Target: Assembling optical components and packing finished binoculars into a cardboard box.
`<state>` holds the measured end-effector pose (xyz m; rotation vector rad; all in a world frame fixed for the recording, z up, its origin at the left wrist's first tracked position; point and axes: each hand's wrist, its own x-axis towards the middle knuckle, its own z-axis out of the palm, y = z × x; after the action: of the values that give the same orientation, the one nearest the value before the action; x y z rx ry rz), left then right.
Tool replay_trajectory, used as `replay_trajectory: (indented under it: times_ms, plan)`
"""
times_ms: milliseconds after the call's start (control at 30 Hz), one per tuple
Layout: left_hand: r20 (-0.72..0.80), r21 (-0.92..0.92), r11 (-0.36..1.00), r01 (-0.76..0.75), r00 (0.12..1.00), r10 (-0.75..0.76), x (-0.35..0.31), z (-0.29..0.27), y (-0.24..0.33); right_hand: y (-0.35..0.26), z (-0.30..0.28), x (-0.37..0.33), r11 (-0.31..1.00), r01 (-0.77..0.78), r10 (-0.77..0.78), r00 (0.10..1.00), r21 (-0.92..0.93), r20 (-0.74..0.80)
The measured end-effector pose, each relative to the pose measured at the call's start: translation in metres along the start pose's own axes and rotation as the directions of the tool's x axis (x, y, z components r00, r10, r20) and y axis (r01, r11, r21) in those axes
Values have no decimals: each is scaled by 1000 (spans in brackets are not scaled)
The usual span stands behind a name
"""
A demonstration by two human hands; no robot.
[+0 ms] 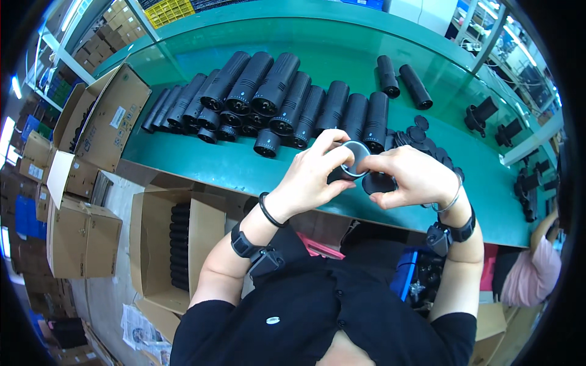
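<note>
1. Black tube (pixel 358 150) is between my hands, above the near part of the green table (pixel 201 166), its round mouth tipped up toward me
2. The open cardboard box (pixel 207 250) below the table, to my left, holds a row of black ribbed pieces (pixel 179 250); a blue bin (pixel 403 274) by my lap, to the right, holds small dark parts
3. The table's front edge runs just under my hands; past them stand and lie more black tubes (pixel 293 104) in a crowded group, with loose round caps (pixel 420 137) to the right, and bare green surface shows on both sides
4. My left hand (pixel 311 174) grips the tube, fingers curled about its far side, thumb nearer me
5. My right hand (pixel 418 174) bends inward, one digit at the rim, thumb spread lower; whether it pinches or merely touches, I can't quite tell
</note>
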<state>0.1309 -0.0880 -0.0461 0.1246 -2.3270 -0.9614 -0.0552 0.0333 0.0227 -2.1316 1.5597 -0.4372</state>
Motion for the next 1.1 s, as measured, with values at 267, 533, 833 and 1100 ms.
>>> replay_trajectory:
  times_ms: [267, 533, 833, 1100]
  plan:
    - [22, 26, 999, -21, 1000, 20, 1, 4, 2, 3, -3, -1, 994, -3, 7, 999, -112, 40]
    - [-53, 54, 997, 57, 997, -54, 7, 1, 4, 33, -5, -26, 791, 59, 19, 993, 609, -120]
    - [-125, 71, 995, 64, 991, -55, 5, 7, -10, 92, 60, -27, -252, 445, 228, 890, 860, -394]
    - [-127, -384, 893, 236, 944, -304, 7, 20, -27, 98, 71, -29, -303, 471, 191, 882, 828, -432]
